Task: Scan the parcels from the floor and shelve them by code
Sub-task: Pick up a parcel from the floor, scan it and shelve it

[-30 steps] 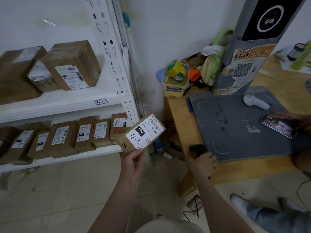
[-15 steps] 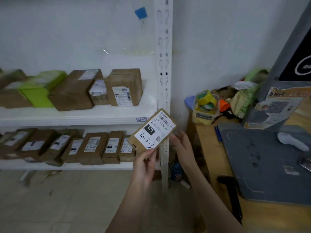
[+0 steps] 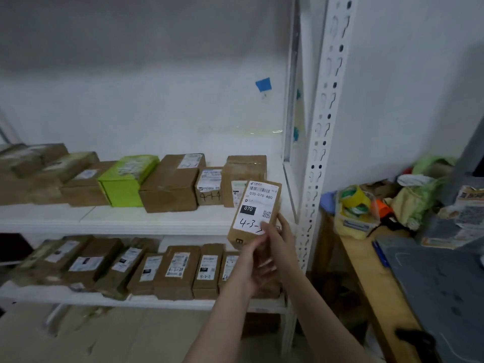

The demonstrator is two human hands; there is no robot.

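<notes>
A small brown parcel [image 3: 255, 208] is held upright in front of the right end of the upper shelf [image 3: 131, 221]. Its white label reads 070-070-A80, with "4-3-" handwritten below. My left hand [image 3: 251, 268] grips its lower end from below, the thumb lying over the bottom of the label. My right hand [image 3: 284, 237] holds its right edge, fingers partly hidden behind the box. The lower shelf [image 3: 78, 297] carries a row of labelled brown parcels [image 3: 178, 271]. The black scanner [image 3: 416, 339] lies on the table at bottom right.
The upper shelf bears several brown boxes and a green box [image 3: 125, 182]. A white perforated upright [image 3: 322, 153] stands just right of the parcel. Beyond it is a wooden table [image 3: 366, 271] with a grey mat [image 3: 445, 297] and a tub of tape rolls [image 3: 356, 208].
My right hand left the scanner on the table and came onto the parcel. The parcel rose from the lower shelf level to the upper shelf's front edge and turned more upright.
</notes>
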